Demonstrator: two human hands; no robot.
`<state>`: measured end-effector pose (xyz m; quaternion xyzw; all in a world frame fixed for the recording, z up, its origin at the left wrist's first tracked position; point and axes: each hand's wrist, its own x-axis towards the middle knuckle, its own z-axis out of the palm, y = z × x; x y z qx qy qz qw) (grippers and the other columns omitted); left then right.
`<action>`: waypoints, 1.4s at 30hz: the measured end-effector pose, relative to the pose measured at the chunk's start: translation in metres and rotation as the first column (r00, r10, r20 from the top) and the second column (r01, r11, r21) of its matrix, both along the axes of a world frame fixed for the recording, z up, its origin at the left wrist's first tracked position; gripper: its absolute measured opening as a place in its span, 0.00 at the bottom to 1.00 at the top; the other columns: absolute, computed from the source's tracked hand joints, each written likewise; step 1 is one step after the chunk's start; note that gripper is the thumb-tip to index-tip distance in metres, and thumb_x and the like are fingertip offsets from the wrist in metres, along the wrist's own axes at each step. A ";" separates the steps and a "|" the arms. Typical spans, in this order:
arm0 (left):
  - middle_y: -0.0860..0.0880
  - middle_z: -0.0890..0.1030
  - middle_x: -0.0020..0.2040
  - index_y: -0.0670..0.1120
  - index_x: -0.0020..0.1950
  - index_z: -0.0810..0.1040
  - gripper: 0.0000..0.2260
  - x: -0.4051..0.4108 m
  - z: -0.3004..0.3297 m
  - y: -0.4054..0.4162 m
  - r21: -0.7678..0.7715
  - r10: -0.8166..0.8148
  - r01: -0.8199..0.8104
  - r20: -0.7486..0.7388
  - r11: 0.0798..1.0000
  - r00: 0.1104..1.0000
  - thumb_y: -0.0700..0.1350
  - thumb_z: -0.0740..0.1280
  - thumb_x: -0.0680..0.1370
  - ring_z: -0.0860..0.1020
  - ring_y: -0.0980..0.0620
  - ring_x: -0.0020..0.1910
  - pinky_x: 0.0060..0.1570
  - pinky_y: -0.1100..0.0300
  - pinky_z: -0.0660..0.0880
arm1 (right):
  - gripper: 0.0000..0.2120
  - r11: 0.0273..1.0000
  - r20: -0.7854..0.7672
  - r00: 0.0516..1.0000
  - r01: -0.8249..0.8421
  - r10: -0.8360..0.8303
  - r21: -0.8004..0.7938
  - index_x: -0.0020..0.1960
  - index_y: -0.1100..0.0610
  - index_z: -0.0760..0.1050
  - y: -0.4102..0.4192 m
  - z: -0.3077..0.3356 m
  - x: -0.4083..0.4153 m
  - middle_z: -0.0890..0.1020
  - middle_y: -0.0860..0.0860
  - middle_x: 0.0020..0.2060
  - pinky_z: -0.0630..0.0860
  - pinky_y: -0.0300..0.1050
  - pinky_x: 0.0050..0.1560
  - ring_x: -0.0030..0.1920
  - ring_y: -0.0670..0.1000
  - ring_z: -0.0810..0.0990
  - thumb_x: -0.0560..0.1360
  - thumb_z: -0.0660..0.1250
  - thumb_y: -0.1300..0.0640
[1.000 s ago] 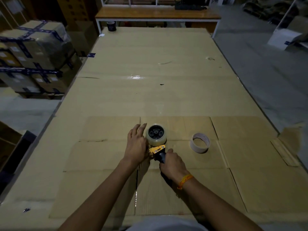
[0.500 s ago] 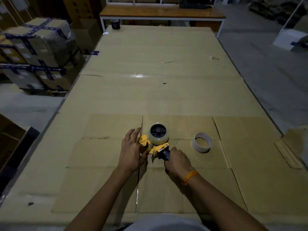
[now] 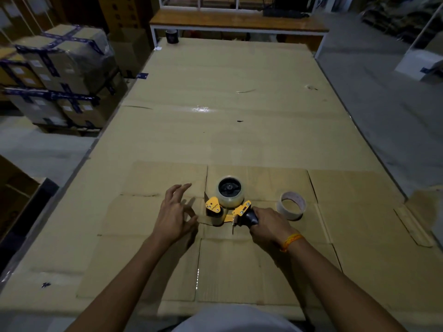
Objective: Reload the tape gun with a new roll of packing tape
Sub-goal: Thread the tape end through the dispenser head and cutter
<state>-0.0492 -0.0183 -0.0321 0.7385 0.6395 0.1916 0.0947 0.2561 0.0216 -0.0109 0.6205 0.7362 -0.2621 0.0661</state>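
A yellow and black tape gun [image 3: 221, 210] lies on its side on flattened cardboard [image 3: 263, 259], with a clear roll of packing tape [image 3: 230, 191] seated on its black hub. My right hand [image 3: 269, 227] grips the gun's black handle. My left hand [image 3: 175, 213] hovers just left of the gun's yellow front plate, fingers spread, holding nothing. An empty cardboard tape core [image 3: 291, 205] stands on the cardboard right of the gun, close to my right hand.
The long cardboard-covered table [image 3: 227, 97] stretches ahead. A dark cup [image 3: 172, 36] stands at its far left corner. Stacked strapped boxes [image 3: 60, 77] sit on the floor to the left. A wooden bench [image 3: 237, 25] stands beyond the table.
My left hand has let go of the gun's front and drawn away to the left, opening its fingers. The right hand keeps its grip on the handle.
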 end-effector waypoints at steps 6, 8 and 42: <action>0.44 0.74 0.80 0.52 0.39 0.90 0.04 -0.007 0.004 0.016 0.013 -0.114 0.116 -0.108 0.993 0.988 0.51 0.81 0.71 0.68 0.36 0.79 0.64 0.38 0.79 | 0.23 0.993 0.051 0.992 -0.117 0.117 -0.013 0.72 0.46 0.75 0.014 0.002 0.013 0.86 0.54 0.62 0.82 0.54 0.56 0.59 0.61 0.84 0.77 0.69 0.47; 0.44 0.76 0.79 0.52 0.39 0.90 0.04 -0.009 0.005 0.020 0.009 -0.152 0.154 -0.123 0.988 0.981 0.51 0.80 0.72 0.68 0.36 0.78 0.63 0.38 0.80 | 0.24 0.990 0.073 0.987 -0.143 0.144 -0.018 0.74 0.46 0.73 0.019 0.003 0.016 0.85 0.54 0.63 0.79 0.52 0.55 0.61 0.60 0.83 0.78 0.69 0.48; 0.47 0.86 0.48 0.47 0.52 0.87 0.07 -0.018 -0.007 0.102 0.072 -0.540 0.678 -0.546 0.731 0.641 0.45 0.79 0.76 0.82 0.45 0.49 0.47 0.51 0.81 | 0.25 0.963 0.196 0.945 -0.268 0.261 0.010 0.75 0.50 0.73 0.036 -0.008 0.024 0.84 0.56 0.65 0.77 0.51 0.51 0.63 0.61 0.82 0.79 0.72 0.51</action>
